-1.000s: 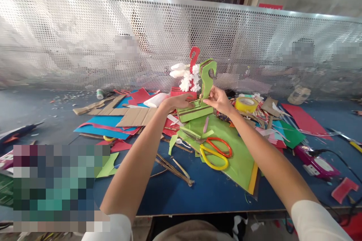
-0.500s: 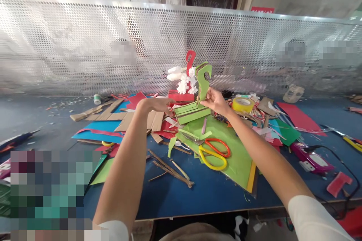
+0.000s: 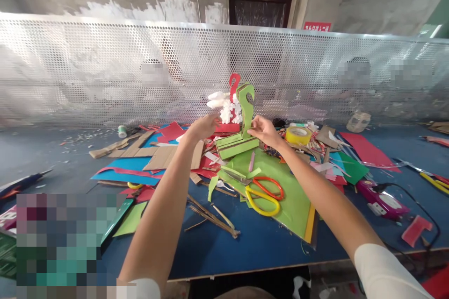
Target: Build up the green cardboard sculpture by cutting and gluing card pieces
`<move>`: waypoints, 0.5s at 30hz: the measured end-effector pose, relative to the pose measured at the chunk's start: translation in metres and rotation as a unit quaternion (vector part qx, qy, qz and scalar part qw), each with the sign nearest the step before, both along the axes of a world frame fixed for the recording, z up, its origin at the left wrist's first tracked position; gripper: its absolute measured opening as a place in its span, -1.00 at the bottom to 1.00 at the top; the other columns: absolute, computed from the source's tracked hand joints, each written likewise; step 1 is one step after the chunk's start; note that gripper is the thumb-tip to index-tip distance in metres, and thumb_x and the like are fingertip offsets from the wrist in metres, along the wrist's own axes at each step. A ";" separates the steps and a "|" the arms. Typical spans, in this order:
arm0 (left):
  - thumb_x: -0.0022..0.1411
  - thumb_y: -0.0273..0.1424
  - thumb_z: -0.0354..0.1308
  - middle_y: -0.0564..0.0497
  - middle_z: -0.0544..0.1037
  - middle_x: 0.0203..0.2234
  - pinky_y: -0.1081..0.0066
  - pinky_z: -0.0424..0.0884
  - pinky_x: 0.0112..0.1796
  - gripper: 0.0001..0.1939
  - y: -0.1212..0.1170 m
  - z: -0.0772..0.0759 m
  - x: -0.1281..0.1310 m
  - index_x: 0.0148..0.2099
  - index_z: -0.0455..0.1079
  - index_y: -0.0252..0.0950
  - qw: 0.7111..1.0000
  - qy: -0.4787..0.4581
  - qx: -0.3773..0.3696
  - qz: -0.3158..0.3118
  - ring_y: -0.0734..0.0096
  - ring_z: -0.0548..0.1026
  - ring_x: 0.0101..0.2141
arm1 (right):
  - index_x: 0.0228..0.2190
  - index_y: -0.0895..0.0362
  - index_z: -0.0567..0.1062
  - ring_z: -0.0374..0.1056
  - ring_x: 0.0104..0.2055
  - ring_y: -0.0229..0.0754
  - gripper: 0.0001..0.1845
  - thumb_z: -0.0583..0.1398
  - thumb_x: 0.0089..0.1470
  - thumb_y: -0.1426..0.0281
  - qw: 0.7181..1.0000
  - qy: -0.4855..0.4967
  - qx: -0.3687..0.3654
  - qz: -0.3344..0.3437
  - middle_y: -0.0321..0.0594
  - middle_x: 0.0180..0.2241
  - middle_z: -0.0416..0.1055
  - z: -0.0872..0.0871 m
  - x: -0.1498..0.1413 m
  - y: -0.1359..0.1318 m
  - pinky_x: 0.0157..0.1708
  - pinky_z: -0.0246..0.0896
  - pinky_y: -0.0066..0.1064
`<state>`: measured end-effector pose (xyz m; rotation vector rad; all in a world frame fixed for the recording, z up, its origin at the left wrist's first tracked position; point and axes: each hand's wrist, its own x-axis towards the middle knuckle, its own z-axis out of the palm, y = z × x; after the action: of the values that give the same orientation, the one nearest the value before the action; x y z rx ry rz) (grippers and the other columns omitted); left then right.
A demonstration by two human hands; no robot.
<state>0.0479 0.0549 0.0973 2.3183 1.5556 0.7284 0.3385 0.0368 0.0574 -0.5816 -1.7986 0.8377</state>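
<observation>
A green hook-shaped cardboard piece [image 3: 247, 110], curved like a swan's neck, stands upright on a layered green cardboard base [image 3: 236, 146]. My right hand [image 3: 265, 131] is closed on the lower part of this neck, thumb and fingers pinching its right side. Just off the base's left end, my left hand [image 3: 204, 127] hovers with its fingers stretched to the right; it appears to hold nothing, though its fingertips are partly hidden. Behind the green piece, a similar red cardboard piece [image 3: 234, 85] bears white folded-paper shapes [image 3: 228, 111].
Scissors [image 3: 264, 195] with orange and yellow handles lie on green sheets [image 3: 296, 217]. Dry twigs [image 3: 213, 217] lie in front. Yellow tape [image 3: 298, 135] and a purple power strip [image 3: 382, 200] are to the right. Cardboard scraps [image 3: 159, 156] lie left; a perforated metal screen [image 3: 115, 74] borders the back.
My left hand has lifted from the base's left end and moved slightly right. My right hand still grips the green neck piece. The camera view has tilted up a little.
</observation>
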 end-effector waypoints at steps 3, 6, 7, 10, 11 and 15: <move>0.13 -0.46 0.13 -0.12 0.67 0.04 0.32 0.52 -0.02 -0.48 -0.005 0.001 0.019 0.17 0.45 -0.23 0.992 -0.039 0.024 -0.114 0.23 0.62 0.05 | -0.39 0.04 0.25 0.26 -0.33 -0.25 -0.44 0.49 -0.05 0.10 1.000 -0.004 -0.005 -0.017 -0.36 -0.33 0.35 0.001 0.000 0.001 -0.27 0.21 -0.40; 0.20 -0.32 0.23 -0.11 0.66 0.05 0.30 0.51 0.05 -0.52 -0.016 0.000 0.044 0.18 0.46 -0.21 0.975 -0.026 0.035 -0.217 0.22 0.62 0.04 | -0.40 0.03 0.24 0.36 -0.26 -0.18 -0.44 0.49 -0.04 0.09 0.999 -0.008 0.002 -0.031 -0.29 -0.29 0.44 0.001 0.001 0.003 -0.21 0.29 -0.35; 0.24 -0.28 0.24 -0.10 0.68 0.02 0.29 0.51 0.05 -0.54 -0.020 0.000 0.052 0.18 0.47 -0.20 0.973 -0.022 0.049 -0.224 0.22 0.63 0.02 | -0.40 0.03 0.24 0.39 -0.24 -0.16 -0.44 0.48 -0.04 0.07 0.999 -0.011 0.007 -0.038 -0.27 -0.29 0.46 0.001 0.001 0.004 -0.19 0.31 -0.34; 0.30 -0.17 0.25 -0.09 0.71 -0.06 0.27 0.53 0.01 -0.56 -0.028 -0.004 0.069 0.17 0.50 -0.18 0.982 -0.004 0.089 -0.166 0.15 0.66 -0.05 | -0.41 0.02 0.25 0.44 -0.18 -0.10 -0.44 0.46 -0.03 0.02 0.997 -0.026 0.021 -0.066 -0.25 -0.28 0.49 0.000 0.002 0.006 -0.13 0.36 -0.28; 0.30 -0.15 0.27 -0.09 0.71 -0.08 0.26 0.53 0.00 -0.56 -0.030 -0.005 0.072 0.17 0.50 -0.17 0.985 0.007 0.102 -0.141 0.12 0.66 -0.05 | -0.41 0.02 0.25 0.45 -0.17 -0.09 -0.44 0.46 -0.03 0.00 0.996 -0.030 0.024 -0.075 -0.24 -0.28 0.50 -0.001 0.002 0.006 -0.11 0.38 -0.27; 0.36 -0.13 0.24 -0.12 0.71 -0.06 0.20 0.51 0.02 -0.60 -0.030 -0.007 0.075 0.16 0.51 -0.16 0.986 0.073 0.132 -0.078 -0.01 0.65 0.01 | -0.39 0.02 0.26 0.51 -0.11 -0.05 -0.43 0.45 -0.03 -0.03 0.996 -0.031 0.019 -0.076 -0.20 -0.24 0.55 -0.001 0.000 0.007 -0.04 0.42 -0.21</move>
<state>0.1233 0.0246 0.0898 2.7059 1.3858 0.7830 0.3385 0.0436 0.0563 -0.7162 -1.7973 0.6868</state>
